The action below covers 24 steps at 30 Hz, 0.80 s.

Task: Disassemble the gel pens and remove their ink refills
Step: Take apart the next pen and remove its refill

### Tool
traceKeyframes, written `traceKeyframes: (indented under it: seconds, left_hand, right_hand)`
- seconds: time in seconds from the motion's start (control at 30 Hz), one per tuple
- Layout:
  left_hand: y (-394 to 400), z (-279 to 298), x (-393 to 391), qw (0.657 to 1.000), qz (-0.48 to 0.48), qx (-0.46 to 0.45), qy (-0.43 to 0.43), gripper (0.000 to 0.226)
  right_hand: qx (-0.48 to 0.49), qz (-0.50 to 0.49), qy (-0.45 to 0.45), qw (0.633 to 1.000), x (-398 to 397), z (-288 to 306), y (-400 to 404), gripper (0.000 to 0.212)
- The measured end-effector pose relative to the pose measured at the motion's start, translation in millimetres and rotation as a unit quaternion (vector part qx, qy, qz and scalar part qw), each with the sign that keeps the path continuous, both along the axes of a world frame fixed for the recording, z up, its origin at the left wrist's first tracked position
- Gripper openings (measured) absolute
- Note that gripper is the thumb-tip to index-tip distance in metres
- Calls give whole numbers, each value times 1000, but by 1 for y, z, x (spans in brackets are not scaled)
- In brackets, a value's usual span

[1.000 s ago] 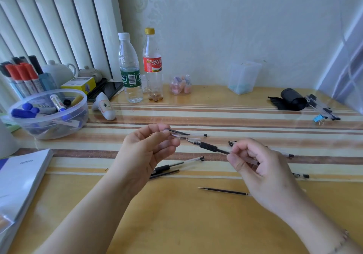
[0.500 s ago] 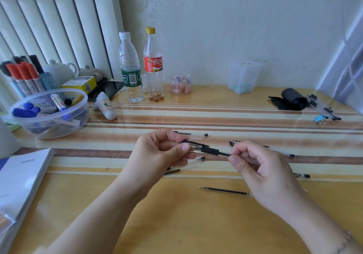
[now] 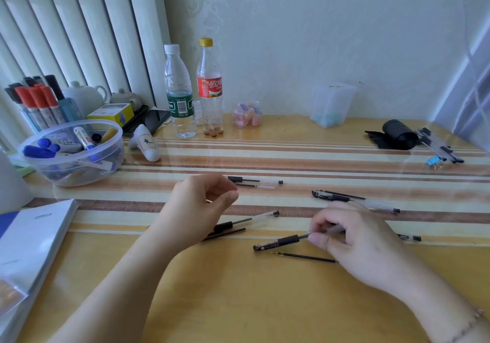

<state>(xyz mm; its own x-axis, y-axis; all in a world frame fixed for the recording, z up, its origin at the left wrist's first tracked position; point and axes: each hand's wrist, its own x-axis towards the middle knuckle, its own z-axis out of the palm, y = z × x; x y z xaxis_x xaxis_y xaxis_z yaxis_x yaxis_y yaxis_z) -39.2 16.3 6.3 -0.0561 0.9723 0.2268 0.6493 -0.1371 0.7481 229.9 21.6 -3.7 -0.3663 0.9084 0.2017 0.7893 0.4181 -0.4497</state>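
Observation:
My right hand (image 3: 355, 244) pinches the clear barrel of a gel pen (image 3: 278, 242) with a black grip, holding it low over the yellow table, tip pointing left. A loose black refill (image 3: 305, 257) lies just in front of it. My left hand (image 3: 196, 210) hovers to the left with fingers loosely curled and nothing visible in it. Under that hand lie a partly pulled-apart pen (image 3: 249, 219) and another refill (image 3: 225, 234). Farther back lie a pen with its refill (image 3: 254, 181) and a capped pen (image 3: 334, 196).
A plastic bowl of markers (image 3: 71, 154) sits at the left, with a white booklet (image 3: 31, 236) in front of it. Two bottles (image 3: 180, 90) stand at the back. A black roll (image 3: 396, 134) and a bundle of pens (image 3: 440, 147) lie at the far right.
My hands have parted. The left hand let go of the pen's tip end and drew back left. The right hand brought the pen down toward the table.

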Motion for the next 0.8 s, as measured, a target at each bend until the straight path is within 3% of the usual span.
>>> traceKeyframes:
  seconds: [0.17,0.3,0.43,0.6,0.8]
  left_hand:
    - [0,-1,-18,978,-42,-97,178,11]
    - [-1,-2,-16,971,-63,-122,198,17]
    - [0,-5,-11,970,-65,-101,211,9]
    - [0,-7,-10,972,-65,-85,207,1]
    - [3,-12,-10,979,-39,-52,193,4]
  right_hand:
    - [-27,56,-59,996,0,1,-4,5]
    - [-60,99,-71,991,-1,3,-8,8]
    - [-68,110,-70,989,-3,5,-10,15]
    - [-31,25,-29,999,5,13,-4,8]
    - [-132,-64,-119,982,39,26,2,22]
